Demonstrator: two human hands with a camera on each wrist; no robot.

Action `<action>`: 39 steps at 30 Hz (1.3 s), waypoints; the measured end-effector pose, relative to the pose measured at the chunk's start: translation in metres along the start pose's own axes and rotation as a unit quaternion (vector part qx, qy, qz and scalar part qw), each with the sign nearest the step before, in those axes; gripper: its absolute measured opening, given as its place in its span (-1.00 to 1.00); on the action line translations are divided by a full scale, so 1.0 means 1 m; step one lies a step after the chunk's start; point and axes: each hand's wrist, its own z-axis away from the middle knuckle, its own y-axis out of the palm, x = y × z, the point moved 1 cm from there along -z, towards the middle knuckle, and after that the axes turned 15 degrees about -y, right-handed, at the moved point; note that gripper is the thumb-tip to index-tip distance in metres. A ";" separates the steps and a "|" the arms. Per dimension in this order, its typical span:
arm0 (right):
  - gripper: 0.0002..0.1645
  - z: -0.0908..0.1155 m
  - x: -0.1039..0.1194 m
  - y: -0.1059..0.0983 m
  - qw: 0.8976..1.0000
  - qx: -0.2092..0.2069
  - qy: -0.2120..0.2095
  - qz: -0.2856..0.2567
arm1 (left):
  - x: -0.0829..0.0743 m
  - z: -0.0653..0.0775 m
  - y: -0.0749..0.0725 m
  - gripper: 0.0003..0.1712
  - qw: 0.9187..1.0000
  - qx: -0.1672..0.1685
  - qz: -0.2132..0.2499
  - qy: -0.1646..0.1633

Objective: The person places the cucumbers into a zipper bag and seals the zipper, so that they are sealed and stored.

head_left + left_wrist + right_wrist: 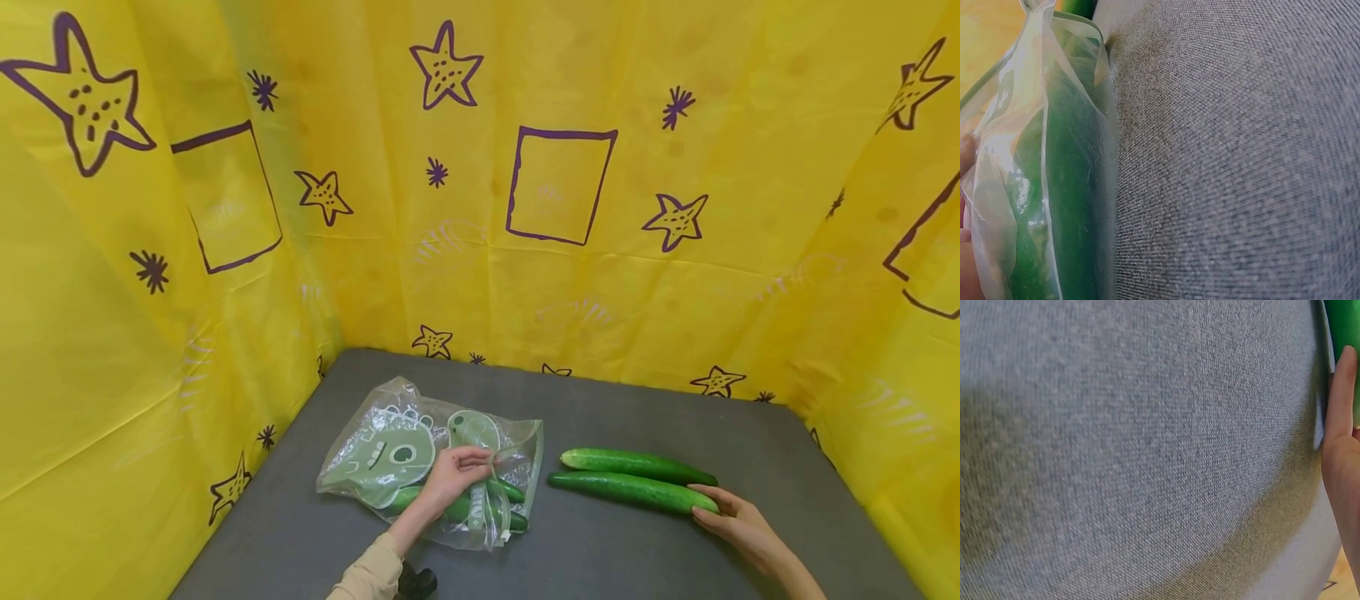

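Observation:
A clear zip bag (341, 473) printed with green cartoon monsters lies on the left half of the grey surface. My left hand (456, 475) pinches the bag's film near its opening, which faces right. Green cucumbers (1075, 187) show through the plastic below that hand. To the right, two more cucumbers lie side by side: a far one (637, 463) and a near one (626, 489). My right hand (742, 529) holds the right end of the near cucumber, thumb on the near side and fingers on the far side. In the right wrist view the thumb (1342, 394) lies along its green skin.
The grey fabric-covered surface (600, 550) spreads beneath everything. Yellow curtains (465, 292) with purple stars enclose it at the back and both sides. A small black object (417, 581) sits beside the left sleeve at the front edge.

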 end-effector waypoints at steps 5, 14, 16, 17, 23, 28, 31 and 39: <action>-0.53 0.001 0.000 0.003 1.000 -0.015 0.008 0.003 | 0.001 0.000 0.000 -0.67 1.000 0.004 0.007 -0.007; -0.67 0.003 0.001 0.005 0.999 -0.029 0.015 -0.008 | 0.000 0.001 0.000 -0.67 1.000 0.004 0.006 -0.014; -0.69 0.003 0.001 0.005 0.999 -0.028 0.012 -0.014 | -0.001 0.002 0.000 -0.67 1.000 0.005 0.009 -0.013; -0.70 0.004 0.000 0.005 0.999 -0.026 0.008 -0.018 | -0.002 0.002 0.000 -0.67 1.000 0.006 0.010 -0.013; -0.68 0.005 0.001 0.005 0.997 -0.017 -0.014 -0.078 | -0.003 0.003 0.000 -0.67 1.000 0.008 0.010 -0.014; -0.63 0.004 0.002 0.005 0.992 -0.005 -0.029 -0.126 | -0.001 0.001 0.001 -0.67 1.000 0.004 0.007 -0.011; -0.63 0.003 0.003 0.005 0.989 -0.002 -0.032 -0.141 | -0.001 0.001 0.001 -0.67 1.000 0.003 0.005 -0.012; -0.56 0.003 0.007 0.003 0.979 0.016 -0.073 -0.189 | -0.002 0.001 0.000 -0.67 1.000 0.000 -0.003 -0.015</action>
